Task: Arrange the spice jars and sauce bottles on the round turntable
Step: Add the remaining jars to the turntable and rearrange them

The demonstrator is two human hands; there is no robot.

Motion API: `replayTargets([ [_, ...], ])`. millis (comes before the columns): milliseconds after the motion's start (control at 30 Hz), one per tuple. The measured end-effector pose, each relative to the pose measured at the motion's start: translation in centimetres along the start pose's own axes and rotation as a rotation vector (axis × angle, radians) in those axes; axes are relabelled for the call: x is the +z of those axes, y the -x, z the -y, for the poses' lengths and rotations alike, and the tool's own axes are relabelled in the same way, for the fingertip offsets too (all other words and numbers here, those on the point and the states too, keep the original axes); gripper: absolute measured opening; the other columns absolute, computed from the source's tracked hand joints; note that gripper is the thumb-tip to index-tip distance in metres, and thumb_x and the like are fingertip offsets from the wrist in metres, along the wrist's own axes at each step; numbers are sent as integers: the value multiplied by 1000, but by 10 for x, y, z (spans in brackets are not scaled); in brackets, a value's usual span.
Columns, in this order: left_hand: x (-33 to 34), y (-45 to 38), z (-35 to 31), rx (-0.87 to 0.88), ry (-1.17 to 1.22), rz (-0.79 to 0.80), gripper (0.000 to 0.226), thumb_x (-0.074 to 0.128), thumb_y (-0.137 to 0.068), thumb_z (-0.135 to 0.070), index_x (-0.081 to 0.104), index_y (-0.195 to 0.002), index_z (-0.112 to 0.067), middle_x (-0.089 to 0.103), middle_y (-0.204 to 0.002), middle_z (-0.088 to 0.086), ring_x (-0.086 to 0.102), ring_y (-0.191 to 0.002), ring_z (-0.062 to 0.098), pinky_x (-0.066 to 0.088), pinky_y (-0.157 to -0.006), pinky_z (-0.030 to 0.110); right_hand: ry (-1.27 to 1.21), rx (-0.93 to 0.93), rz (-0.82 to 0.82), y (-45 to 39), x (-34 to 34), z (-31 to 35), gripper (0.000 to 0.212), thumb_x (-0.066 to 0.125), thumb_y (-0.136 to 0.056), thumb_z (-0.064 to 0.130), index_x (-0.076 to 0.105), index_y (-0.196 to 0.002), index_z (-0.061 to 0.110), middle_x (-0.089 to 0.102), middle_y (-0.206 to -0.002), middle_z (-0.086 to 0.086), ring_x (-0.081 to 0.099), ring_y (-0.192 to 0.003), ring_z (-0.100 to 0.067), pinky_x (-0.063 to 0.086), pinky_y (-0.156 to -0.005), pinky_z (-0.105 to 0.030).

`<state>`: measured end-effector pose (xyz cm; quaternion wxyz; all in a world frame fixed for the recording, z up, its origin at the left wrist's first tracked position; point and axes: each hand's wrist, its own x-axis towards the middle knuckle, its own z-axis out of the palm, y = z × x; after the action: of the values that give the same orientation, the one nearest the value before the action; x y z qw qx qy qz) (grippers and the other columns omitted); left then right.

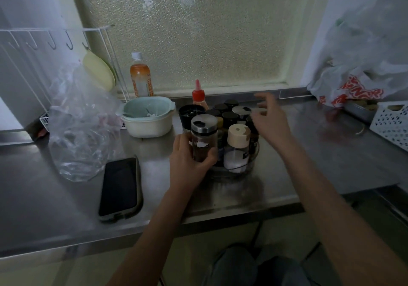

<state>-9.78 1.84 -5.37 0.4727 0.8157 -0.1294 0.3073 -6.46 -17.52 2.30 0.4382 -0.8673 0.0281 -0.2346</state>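
Observation:
A clear round turntable (pixel 237 172) stands on the steel counter, crowded with several spice jars. My left hand (pixel 187 164) grips a glass spice jar (pixel 204 139) with a silver lid and dark contents at the turntable's left edge. Beside it stands a jar with a beige lid (pixel 238 135) and white contents. Black-lidded jars (pixel 229 115) fill the back, and a red-capped sauce bottle (pixel 198 93) rises behind them. My right hand (pixel 270 120) hovers over the right side of the jars, fingers spread and blurred, holding nothing.
A phone (pixel 120 188) lies left of the turntable, near the counter's front edge. A clear plastic bag (pixel 81 127), a pale green bowl (pixel 148 117) and an orange drink bottle (pixel 141 76) stand at the left. A white basket (pixel 393 122) and printed bag (pixel 353 89) sit at the right.

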Motion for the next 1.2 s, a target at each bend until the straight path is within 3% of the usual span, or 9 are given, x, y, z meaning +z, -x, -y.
replayTargets([
  [100, 2, -1, 3, -4, -23, 45, 48, 65, -70, -44, 50, -104, -12, 46, -99, -4, 45, -79, -3, 38, -65, 5, 138, 158, 371, -36, -3, 5, 47, 57, -87, 39, 44, -131, 27, 49, -135, -7, 50, -114, -24, 45, -88, -38],
  [267, 6, 1, 6, 36, -135, 121, 53, 75, -70, -33, 50, -111, -10, 51, -112, 7, 55, -91, 17, 40, -70, 21, 212, 248, 489, -54, -2, 11, 50, 64, -83, 25, 46, -129, 26, 46, -136, -6, 48, -115, -26, 52, -82, -45],
  [400, 7, 2, 4, 22, -176, 94, 61, 73, -68, -36, 46, -115, -8, 50, -112, 9, 52, -87, 17, 40, -67, 26, 197, 170, 342, -51, 2, 7, 51, 71, -77, 24, 54, -125, 20, 53, -132, -6, 53, -107, -24, 50, -70, -38],
  [533, 8, 1, 5, 24, -196, 33, 70, 61, -64, -46, 37, -120, -12, 47, -112, 9, 53, -89, 19, 43, -64, 27, 74, 19, 56, -43, -2, 1, 54, 77, -70, 29, 61, -118, 12, 61, -123, -6, 56, -108, -17, 45, -82, -27],
  [667, 9, 4, 2, 160, -260, -111, 72, 61, -68, -40, 35, -128, -8, 45, -119, 18, 44, -106, 25, 45, -85, 34, 5, -145, -194, -30, -13, 10, 47, 77, -70, 26, 63, -112, 13, 66, -113, -5, 59, -103, -16, 45, -84, -25],
  [767, 15, 5, -10, 308, -415, -174, 57, 58, -72, -51, 50, -115, -14, 43, -116, 12, 40, -104, 25, 36, -86, 35, -52, -240, -308, -17, -25, 22, 46, 74, -68, 27, 63, -110, 12, 66, -105, 0, 58, -94, -10, 47, -83, -25],
  [867, 30, 4, -30, 234, -543, -162, 53, 53, -72, -65, 60, -91, -16, 52, -108, 11, 38, -98, 25, 38, -80, 38, -116, -271, -361, 0, -38, 35, 48, 69, -66, 32, 63, -110, 13, 63, -101, 7, 59, -93, -8, 48, -84, -23],
  [1033, 45, 3, -39, 105, -648, -156, 55, 53, -72, -65, 56, -86, -12, 57, -111, 14, 35, -101, 28, 40, -86, 47, -185, -271, -392, 27, -53, 45, 46, 70, -70, 27, 62, -113, 14, 63, -102, 7, 58, -89, 7, 44, -81, -9],
  [1200, 31, 11, -34, 66, -296, -242, 54, 53, -73, -53, 56, -103, -8, 52, -116, 17, 37, -109, 22, 35, -93, 40, -261, -283, -391, 47, -60, 49, 43, 71, -72, 26, 62, -112, 12, 62, -100, 5, 58, -87, 9, 46, -81, -10],
])
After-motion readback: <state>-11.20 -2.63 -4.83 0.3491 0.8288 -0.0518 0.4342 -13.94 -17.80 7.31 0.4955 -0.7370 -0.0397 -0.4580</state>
